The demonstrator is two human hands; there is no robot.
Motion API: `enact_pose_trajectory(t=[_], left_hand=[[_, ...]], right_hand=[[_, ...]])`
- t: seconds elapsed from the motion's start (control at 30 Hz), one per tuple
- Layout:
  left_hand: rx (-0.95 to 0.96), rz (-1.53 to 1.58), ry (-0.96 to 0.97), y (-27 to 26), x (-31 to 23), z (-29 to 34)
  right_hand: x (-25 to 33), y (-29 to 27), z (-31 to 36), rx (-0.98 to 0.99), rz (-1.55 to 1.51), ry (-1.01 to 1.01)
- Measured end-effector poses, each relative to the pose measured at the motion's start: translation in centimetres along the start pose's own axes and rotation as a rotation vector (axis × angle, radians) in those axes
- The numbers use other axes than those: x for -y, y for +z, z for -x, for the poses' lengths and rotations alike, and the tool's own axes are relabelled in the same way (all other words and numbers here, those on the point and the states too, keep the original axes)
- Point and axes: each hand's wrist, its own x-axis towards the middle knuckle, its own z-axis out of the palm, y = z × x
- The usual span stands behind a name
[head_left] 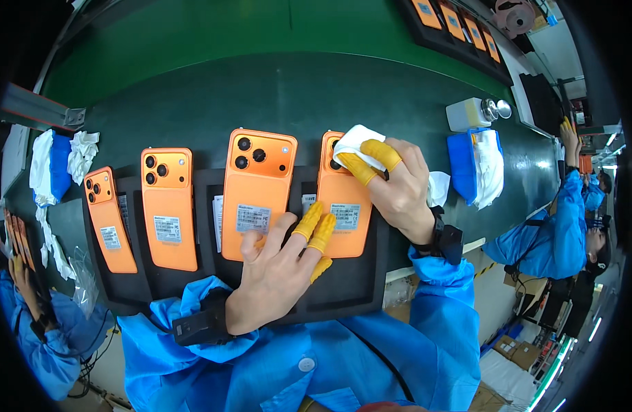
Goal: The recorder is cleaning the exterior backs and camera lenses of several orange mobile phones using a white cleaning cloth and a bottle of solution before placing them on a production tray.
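Note:
Several orange phones with black camera lenses and printed labels lie back up in a row on a black foam tray (336,292). My right hand (404,189), yellow covers on some fingertips, pinches a folded white wipe (357,137) against the camera area of the rightmost phone (345,244). That wipe and the fingers hide most of its lenses. My left hand (271,281) reaches over the tray with fingers apart, its yellow-covered fingertips resting on the same phone's lower left side. Just left of it lies another phone (257,189); two more phones, one (168,250) and the leftmost (120,257), sit farther left.
To the right stand a blue bin (458,158) of white wipes and a pump bottle (465,115). At left are another blue bin (60,165) and crumpled wipes (82,156). A second phone tray (436,42) sits at the back right. People in blue work on both sides.

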Motion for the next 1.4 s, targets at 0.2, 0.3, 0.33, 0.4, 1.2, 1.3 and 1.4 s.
enact_pose_trajectory(t=[0.2,0.3,0.33,0.4,1.2,1.3,1.4], left_hand=[[0.018,0.013,-0.012,-0.1,0.1,-0.1],[0.002,0.004,-0.016,-0.2,0.1,0.0],[0.003,0.007,-0.012,-0.3,0.1,0.0],[0.006,0.012,-0.007,-0.3,0.1,0.0],[0.016,-0.063,-0.02,-0.6,0.0,-0.1],[-0.03,-0.062,-0.039,0.3,0.4,0.3],[-0.16,0.045,0.068,2.1,0.1,-0.2]], right_hand=[[-0.1,0.5,-0.3,0.003,-0.018,0.031],[0.0,0.2,0.0,-0.008,-0.028,0.01],[0.0,0.2,0.2,-0.01,-0.014,0.001],[-0.1,0.5,0.3,-0.012,-0.007,0.031],[0.1,1.0,-0.4,-0.023,-0.08,0.085],[0.5,1.1,-0.2,0.004,-0.13,0.057],[-1.1,0.4,2.3,0.004,-0.046,0.076]])
